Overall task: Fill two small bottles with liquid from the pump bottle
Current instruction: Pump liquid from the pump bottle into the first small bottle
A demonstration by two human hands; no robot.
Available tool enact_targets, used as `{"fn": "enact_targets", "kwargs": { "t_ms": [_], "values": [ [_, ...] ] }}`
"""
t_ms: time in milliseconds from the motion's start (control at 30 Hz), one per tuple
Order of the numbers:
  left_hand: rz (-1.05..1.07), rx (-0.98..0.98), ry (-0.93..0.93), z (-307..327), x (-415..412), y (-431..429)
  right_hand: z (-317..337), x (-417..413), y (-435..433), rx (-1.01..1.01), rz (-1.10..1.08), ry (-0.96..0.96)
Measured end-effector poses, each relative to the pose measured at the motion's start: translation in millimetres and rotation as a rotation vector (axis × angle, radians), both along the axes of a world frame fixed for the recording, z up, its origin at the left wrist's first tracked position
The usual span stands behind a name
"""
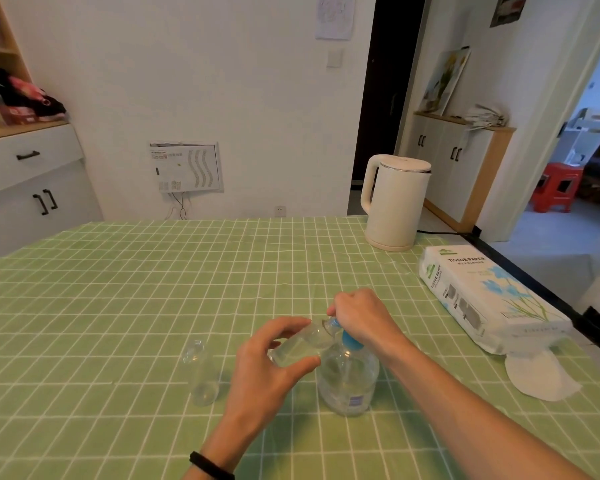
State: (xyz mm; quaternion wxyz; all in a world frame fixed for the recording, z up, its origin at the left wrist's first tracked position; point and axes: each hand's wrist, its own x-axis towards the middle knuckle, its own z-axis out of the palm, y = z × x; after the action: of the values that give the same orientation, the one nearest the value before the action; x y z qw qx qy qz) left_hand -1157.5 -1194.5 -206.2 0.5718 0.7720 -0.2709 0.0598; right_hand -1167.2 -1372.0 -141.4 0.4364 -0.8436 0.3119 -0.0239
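A clear pump bottle (pixel 347 379) with a blue pump head stands on the green checked tablecloth. My right hand (pixel 364 318) rests on top of the pump head, fingers closed over it. My left hand (pixel 267 368) holds a small clear bottle (pixel 300 344) tilted, its mouth up against the pump's nozzle. A second small clear bottle (pixel 201 374) stands upright and uncapped on the cloth to the left, untouched.
A white electric kettle (pixel 394 202) stands at the far right of the table (pixel 118 289). A pack of tissue paper (pixel 485 299) lies along the right edge with a loose tissue (pixel 541 375) beside it.
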Motion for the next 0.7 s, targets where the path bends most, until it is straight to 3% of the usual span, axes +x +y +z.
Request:
{"fn": "enact_targets", "kwargs": {
  "t_ms": [700],
  "values": [
    [-0.014, -0.045, -0.003, 3, 0, 2, 8, -1, -2, 0.029, 0.019, -0.072]
  ]
}}
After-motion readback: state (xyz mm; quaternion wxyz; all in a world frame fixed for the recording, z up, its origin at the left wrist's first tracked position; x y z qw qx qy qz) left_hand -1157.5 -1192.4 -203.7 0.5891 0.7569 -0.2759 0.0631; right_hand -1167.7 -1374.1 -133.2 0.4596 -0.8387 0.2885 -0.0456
